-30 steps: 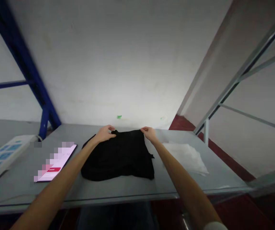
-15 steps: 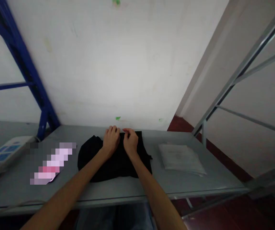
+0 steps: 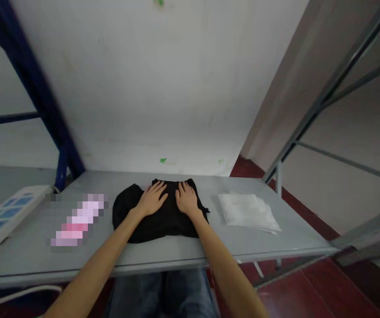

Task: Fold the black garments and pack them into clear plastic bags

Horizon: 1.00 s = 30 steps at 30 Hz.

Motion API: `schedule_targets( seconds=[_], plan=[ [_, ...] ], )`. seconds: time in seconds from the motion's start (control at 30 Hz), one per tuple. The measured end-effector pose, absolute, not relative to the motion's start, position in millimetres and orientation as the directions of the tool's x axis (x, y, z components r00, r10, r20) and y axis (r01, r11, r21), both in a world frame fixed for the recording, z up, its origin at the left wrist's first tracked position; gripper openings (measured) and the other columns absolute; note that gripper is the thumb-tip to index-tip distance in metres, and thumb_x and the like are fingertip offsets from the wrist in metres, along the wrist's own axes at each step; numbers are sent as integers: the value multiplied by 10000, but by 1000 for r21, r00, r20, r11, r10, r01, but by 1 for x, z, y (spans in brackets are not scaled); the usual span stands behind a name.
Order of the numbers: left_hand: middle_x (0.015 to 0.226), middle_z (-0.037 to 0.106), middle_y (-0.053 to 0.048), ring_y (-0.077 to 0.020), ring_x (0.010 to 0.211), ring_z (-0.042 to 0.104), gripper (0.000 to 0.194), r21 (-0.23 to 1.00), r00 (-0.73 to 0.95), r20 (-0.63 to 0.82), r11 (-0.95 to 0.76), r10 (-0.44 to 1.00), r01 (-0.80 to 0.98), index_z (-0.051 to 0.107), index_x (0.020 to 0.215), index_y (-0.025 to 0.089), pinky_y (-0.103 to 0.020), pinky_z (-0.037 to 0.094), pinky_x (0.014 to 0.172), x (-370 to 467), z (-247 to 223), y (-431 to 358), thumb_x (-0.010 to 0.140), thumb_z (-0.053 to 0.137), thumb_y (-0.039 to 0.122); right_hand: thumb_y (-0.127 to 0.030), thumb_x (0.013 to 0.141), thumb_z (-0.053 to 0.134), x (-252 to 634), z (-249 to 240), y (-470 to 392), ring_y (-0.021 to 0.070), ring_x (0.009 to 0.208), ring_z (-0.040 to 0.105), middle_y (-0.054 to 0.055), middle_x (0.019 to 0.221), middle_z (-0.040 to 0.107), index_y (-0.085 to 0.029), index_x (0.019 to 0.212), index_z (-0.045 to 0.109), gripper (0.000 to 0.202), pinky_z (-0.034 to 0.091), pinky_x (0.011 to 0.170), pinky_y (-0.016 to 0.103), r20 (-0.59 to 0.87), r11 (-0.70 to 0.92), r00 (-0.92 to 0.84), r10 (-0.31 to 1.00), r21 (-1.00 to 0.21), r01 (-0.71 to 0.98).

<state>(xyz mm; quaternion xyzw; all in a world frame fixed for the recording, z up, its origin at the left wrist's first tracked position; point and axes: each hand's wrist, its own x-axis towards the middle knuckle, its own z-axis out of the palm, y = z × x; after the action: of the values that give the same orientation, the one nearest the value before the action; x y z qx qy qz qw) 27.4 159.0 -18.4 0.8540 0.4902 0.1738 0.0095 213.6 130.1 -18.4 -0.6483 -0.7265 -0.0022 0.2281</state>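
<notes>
"Cloth (image 3: 171, 226): where does it lie, and which way?"

"On the grey surface (image 3: 163, 252), directly ahead of the person. Black, one piece. Long axis runs left to right, roughly parallel with the front edge. Left end rounded and bulging; a small tip at the right end points right. Far side faces the white wall (image 3: 176, 88), with a strip of surface between."

"Left hand (image 3: 151, 199)?"

"Palm down on the cloth. Fingers outstretched, slightly apart, pointing toward the wall and a little right; thumb splayed toward the other hand. Contact is flat, not a grip."

"Right hand (image 3: 186, 198)?"

"Also palm down on the cloth, near its right end. Fingers extended with narrow gaps, tips close to the far edge; thumb on the left side, held off from the rest. A strip of cloth shows between the hands."

"Surroundings?"

"White sheets (image 3: 247, 212) stacked to the right, apart from the cloth. At far left, a white box (image 3: 9, 214) with blue panels."
</notes>
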Motion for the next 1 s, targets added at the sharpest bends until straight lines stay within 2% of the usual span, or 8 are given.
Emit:
schedule_targets(
  seconds=[0.17,0.4,0.53,0.67,0.77,0.87,0.93,1.0],
  plan=[
    [1671,383,-109,-269,1590,265,657,242,475,262,-533,840,811,493,1545,155,-494,248,1292,16,-16,160,1053,332,559,-358,1086,344,240,-18,131,272,1557,322,151,1650,407,-101,1569,464,560,190,1285,472,345,179,-103,933,-195,964],
    [1658,412,-101,-267,1581,291,629,271,465,253,-523,848,808,530,1517,196,-491,286,1274,9,-15,158,1040,368,573,-361,1089,318,262,-22,133,275,1565,308,145,1670,367,-102,1587,428,573,242,1269,493,305,218,-165,938,-150,964],
    [1626,462,-127,-297,1538,374,584,229,465,284,-530,838,816,526,1499,185,-544,303,1255,13,2,147,1036,400,518,-339,1080,342,258,-21,131,292,1547,342,164,1645,412,-79,1564,454,561,261,1262,509,351,225,-152,924,-177,958],
    [1473,607,-127,-306,1383,531,443,117,466,440,-564,768,818,591,1379,207,-520,348,1223,-1,32,120,967,534,361,-215,1045,349,258,-14,126,263,1509,402,141,1578,518,-97,1517,518,514,254,1274,489,495,311,-161,854,-236,921],
    [1326,681,-96,-323,1290,579,376,57,459,412,-524,787,850,648,1248,247,-538,351,1205,-33,51,98,876,621,294,-144,1000,373,264,-4,122,242,1416,500,116,1484,608,-156,1418,617,484,328,1238,451,608,369,-126,784,-292,883],
    [1295,695,-85,-336,1240,608,423,79,444,302,-486,844,870,668,1209,266,-506,434,1124,-68,56,84,787,681,291,-105,967,395,267,10,114,228,1278,589,98,1343,687,-202,1272,696,440,425,1151,413,670,405,-91,736,-329,853],
    [1321,688,-78,-329,1248,611,447,111,416,278,-459,866,882,662,1240,278,-483,471,1075,-82,56,82,793,651,281,-98,966,402,266,19,105,227,1222,616,89,1275,710,-217,1210,713,412,450,1110,402,683,405,-68,728,-348,845],
    [1285,708,-68,-325,1216,630,364,111,405,278,-448,871,887,691,1172,281,-476,478,1046,-87,55,83,816,615,280,-116,981,421,259,26,91,227,1165,644,83,1219,725,-226,1187,716,376,469,1071,392,666,407,-69,742,-367,836]
  ],
)
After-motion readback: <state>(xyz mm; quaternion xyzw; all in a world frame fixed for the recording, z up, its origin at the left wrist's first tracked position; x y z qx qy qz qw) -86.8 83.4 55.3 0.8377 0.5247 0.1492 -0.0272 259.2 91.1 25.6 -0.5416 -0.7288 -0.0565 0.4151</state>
